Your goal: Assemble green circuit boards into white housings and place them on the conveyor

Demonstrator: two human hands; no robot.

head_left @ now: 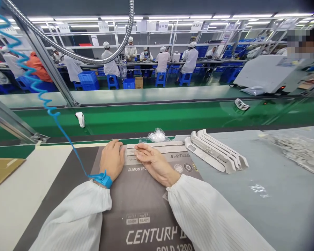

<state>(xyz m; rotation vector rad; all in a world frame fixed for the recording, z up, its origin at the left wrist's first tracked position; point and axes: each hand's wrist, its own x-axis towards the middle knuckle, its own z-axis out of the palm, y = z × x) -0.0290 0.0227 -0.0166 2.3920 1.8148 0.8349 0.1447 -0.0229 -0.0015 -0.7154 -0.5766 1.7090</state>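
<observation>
My left hand (112, 158) rests at the far part of a dark printed cardboard sheet (138, 191), back of the hand up and fingers stretched forward, holding nothing visible. A blue wrist strap (103, 179) with a coiled cord circles that wrist. Turned on its edge with the palm facing left, my right hand (157, 165) is over the same sheet, fingers apart and nothing in them. Just beyond the hands lies crumpled clear plastic (157, 135). Several white curved plastic parts (214, 151) lie side by side to the right of the sheet.
A bag of small pale parts (298, 148) lies at the right. A green conveyor belt (146, 116) runs across, carrying a white handheld part (80, 119) and another white piece (241, 104). Brown cardboard (5, 170) is at left. A metal hose (94, 61) hangs overhead; people sit beyond.
</observation>
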